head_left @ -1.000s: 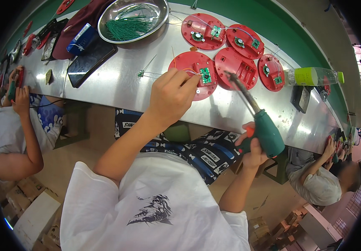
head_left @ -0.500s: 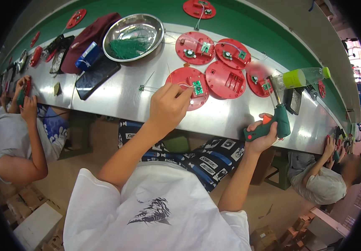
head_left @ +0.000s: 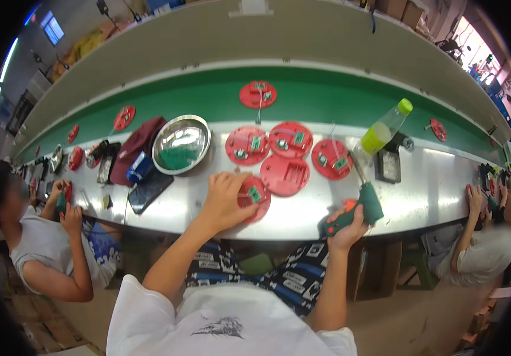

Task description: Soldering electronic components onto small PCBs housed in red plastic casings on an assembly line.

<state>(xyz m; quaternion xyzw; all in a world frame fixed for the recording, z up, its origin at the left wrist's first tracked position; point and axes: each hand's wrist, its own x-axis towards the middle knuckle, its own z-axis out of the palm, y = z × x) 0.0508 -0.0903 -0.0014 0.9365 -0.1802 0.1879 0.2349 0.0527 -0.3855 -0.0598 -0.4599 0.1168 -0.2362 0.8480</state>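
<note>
— Two hands at work; what does each one hold?

— Nearest, the right hand [head_left: 350, 228] is wrapped tight around a green electric screwdriver [head_left: 359, 207] at the surface's [head_left: 433, 196] front edge, its bit pointing away. The left hand [head_left: 226, 199] lies curled on a red round disc [head_left: 256, 197], fingers pressed onto it beside a small green circuit board [head_left: 255, 194].

— And beyond them?

— Four more red discs [head_left: 284, 175] cluster just behind, a steel bowl [head_left: 181, 144] to their left, a green-capped bottle [head_left: 384, 129] to their right, then the green belt [head_left: 208, 95].
</note>
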